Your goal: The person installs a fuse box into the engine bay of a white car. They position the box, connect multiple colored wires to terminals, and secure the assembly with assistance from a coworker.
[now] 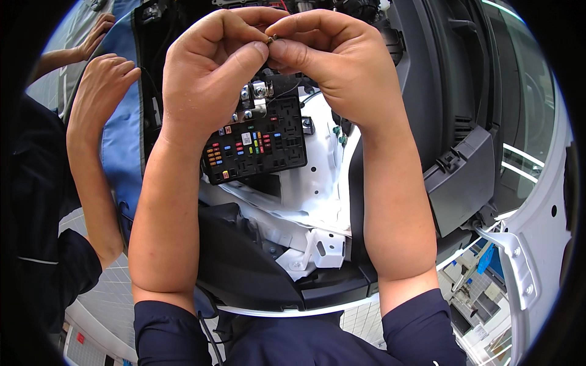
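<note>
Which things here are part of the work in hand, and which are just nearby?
In hand:
left hand
right hand
small metal part pinched between both
open fuse box below

Nearby:
white bracket
blue fender cover
co-worker's hand

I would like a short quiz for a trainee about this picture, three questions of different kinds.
1. True or false: the fuse box lies below the hands.
2. What do the left hand and right hand pinch together? A) a small metal part B) a screwdriver C) a cloth
3. On which side does a co-worker's hand rest on the blue cover?

Key: 1 true; 2 A; 3 left.
</note>
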The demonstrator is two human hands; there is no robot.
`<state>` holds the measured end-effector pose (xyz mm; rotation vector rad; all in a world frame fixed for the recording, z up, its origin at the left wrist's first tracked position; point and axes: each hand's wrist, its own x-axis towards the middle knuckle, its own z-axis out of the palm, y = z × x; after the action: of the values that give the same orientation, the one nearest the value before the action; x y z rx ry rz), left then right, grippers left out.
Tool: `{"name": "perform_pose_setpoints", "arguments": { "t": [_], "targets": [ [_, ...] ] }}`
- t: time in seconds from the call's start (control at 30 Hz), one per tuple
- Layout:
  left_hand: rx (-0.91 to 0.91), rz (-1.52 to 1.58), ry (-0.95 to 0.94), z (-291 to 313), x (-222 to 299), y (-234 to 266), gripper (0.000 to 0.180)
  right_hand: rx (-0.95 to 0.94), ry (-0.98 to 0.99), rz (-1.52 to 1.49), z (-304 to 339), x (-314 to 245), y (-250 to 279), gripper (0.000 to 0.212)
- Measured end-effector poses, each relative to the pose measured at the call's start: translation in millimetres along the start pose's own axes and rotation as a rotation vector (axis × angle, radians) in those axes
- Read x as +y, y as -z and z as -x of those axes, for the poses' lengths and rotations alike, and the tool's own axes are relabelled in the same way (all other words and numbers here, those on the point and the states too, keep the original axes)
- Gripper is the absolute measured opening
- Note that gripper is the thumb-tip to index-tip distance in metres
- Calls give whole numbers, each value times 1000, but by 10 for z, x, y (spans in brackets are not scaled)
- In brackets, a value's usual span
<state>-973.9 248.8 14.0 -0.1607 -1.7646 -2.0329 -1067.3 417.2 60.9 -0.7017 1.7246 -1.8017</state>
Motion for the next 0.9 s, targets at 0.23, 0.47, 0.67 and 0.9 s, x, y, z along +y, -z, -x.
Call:
{"name": "perform_pose_setpoints", "arguments": {
  "t": [0.23, 0.47, 0.67, 0.9],
  "targets": [
    [82, -82, 9, 11, 62, -85, 22, 65, 54, 115, 2, 29, -5, 17],
    [112, -753, -211, -35, 330, -170, 33, 111, 131, 367, 12, -25, -3, 21],
    [88, -945, -439, -108, 371, -187, 28, 148, 159, 468, 13, -35, 10, 21],
    [124, -1110, -427, -88, 443, -209, 23, 169, 161, 547, 23, -57, -5, 20]
  ]
}}
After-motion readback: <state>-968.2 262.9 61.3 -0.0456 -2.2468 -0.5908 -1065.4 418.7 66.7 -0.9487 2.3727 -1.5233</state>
